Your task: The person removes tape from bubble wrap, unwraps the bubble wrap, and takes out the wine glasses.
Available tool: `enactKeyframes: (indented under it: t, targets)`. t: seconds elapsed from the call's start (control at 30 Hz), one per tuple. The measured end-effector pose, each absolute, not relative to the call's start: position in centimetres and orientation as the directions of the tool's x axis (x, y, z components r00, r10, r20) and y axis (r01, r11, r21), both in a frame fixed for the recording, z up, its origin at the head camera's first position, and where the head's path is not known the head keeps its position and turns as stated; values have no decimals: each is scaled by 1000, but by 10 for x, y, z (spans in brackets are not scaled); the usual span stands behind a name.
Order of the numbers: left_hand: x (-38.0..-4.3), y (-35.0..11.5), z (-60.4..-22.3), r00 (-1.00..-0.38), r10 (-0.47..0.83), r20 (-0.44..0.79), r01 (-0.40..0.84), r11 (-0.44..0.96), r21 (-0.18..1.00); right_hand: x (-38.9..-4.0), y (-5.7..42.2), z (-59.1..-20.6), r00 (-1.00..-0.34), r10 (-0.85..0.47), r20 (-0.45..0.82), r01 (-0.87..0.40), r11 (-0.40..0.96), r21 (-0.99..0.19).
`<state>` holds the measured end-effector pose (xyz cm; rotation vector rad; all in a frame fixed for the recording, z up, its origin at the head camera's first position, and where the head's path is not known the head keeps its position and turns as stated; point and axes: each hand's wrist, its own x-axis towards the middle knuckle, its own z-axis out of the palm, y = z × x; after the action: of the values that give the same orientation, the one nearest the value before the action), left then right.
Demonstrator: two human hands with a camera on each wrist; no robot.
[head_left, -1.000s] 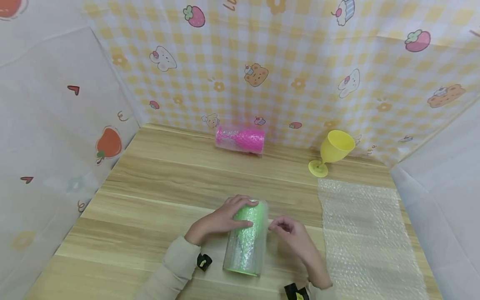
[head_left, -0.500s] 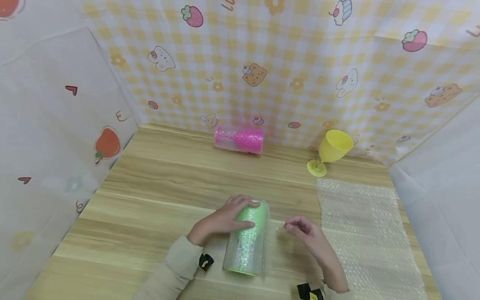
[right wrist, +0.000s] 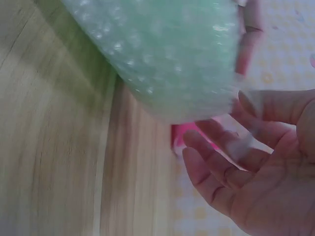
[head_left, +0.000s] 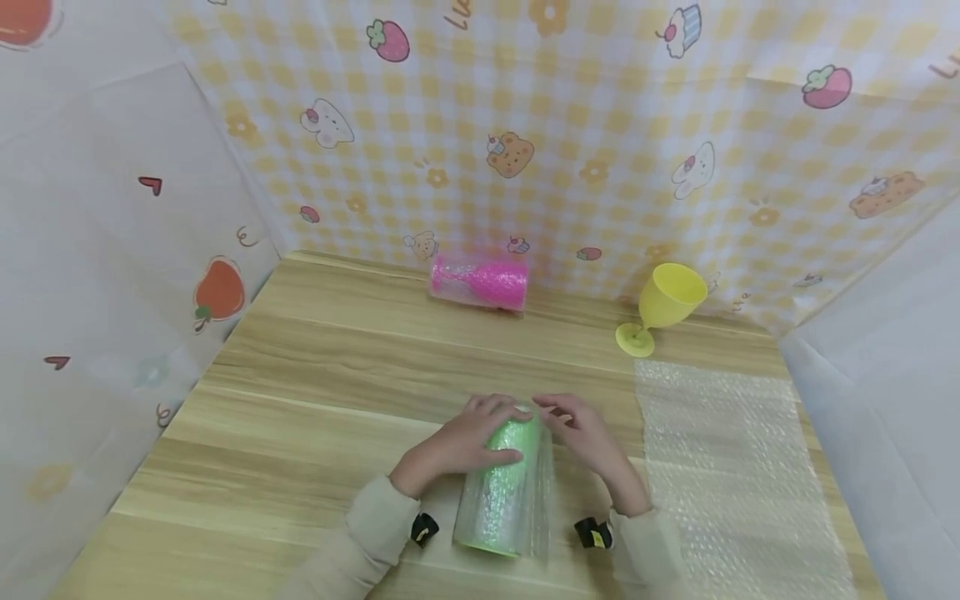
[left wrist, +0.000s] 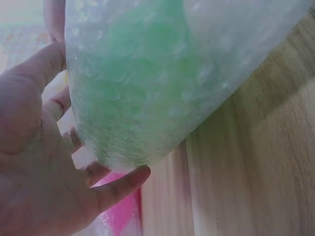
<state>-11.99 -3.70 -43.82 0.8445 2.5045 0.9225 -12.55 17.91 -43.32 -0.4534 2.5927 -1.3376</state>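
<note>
A green goblet rolled in bubble wrap (head_left: pixel 497 504) lies on the wooden table, its stem shape showing blurred through the wrap in the left wrist view. My left hand (head_left: pixel 459 443) grips its far end, thumb and fingers curved around the roll. My right hand (head_left: pixel 583 433) is at the far right corner of the roll, its fingers bent by the wrap. In the right wrist view a small see-through strip, looking like clear tape (right wrist: pixel 241 145), is between the thumb and fingers. A loose flap of wrap (head_left: pixel 542 517) stands out along the roll's right side.
A pink goblet in bubble wrap (head_left: pixel 480 283) lies by the back curtain. To its right stands an unwrapped yellow goblet (head_left: pixel 670 298). One flat sheet of bubble wrap (head_left: pixel 738 475) covers the table's right side. Printed cloth (head_left: pixel 585 133) hangs behind the table.
My right hand first drew away to the right, then came back to the roll's far end. The flap on the right side has loosened outward. My left hand keeps its grip.
</note>
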Motion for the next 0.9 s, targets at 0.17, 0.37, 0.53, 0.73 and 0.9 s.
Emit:
enactKeyframes:
  t: [0.17, 0.37, 0.53, 0.73, 0.9]
  targets:
    - [-121, -40, -442, -763, 641, -84, 416, 586, 695, -133, 170, -434, -923, -382, -51, -206, 600, -773]
    - [-122, -44, -445, -752, 657, -54, 418, 538, 732, -142, 174, -438, -898, -438, -39, -243, 568, -787]
    - [-121, -44, -445, -747, 660, -73, 402, 537, 742, -147, 182, -446, -892, -449, -44, -230, 536, -812]
    - [-120, -43, -443, -753, 650, -103, 369, 547, 752, -150, 185, -454, -913, -405, -42, -197, 529, -825]
    - [-120, -43, -444, -753, 651, -95, 375, 544, 750, -151, 187, -458, -904, -423, 59, -287, 498, -818]
